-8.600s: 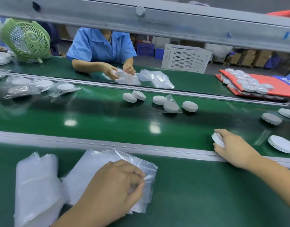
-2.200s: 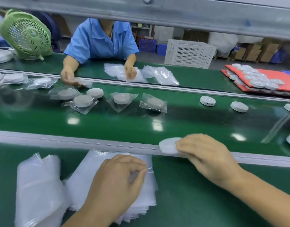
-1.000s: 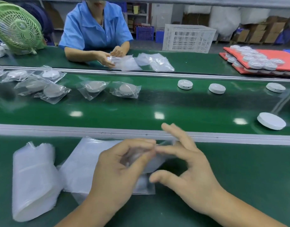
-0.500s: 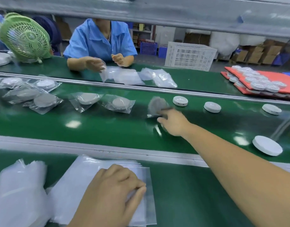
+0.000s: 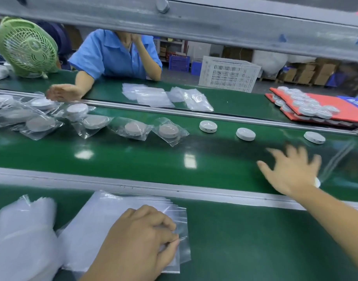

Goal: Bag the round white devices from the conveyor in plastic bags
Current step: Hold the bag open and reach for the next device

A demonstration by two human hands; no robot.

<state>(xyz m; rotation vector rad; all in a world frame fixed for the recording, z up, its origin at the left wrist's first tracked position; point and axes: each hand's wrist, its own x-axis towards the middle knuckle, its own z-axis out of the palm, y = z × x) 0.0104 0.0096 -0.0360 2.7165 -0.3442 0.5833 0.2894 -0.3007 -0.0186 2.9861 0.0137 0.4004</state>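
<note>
Above the conveyor, right hand spread; left hand pinches edge of bags

Green conveyor belt runs left-right between two green bench strips. On belt: bagged devices crowded at left, three bare white devices in a spaced row toward right. Near bench: stack of flat plastic bags, edges fanned, crumpled bag bundle touching its left side. Far bench: two loose bag piles, red trays carrying more devices, green fan at left end.
</note>
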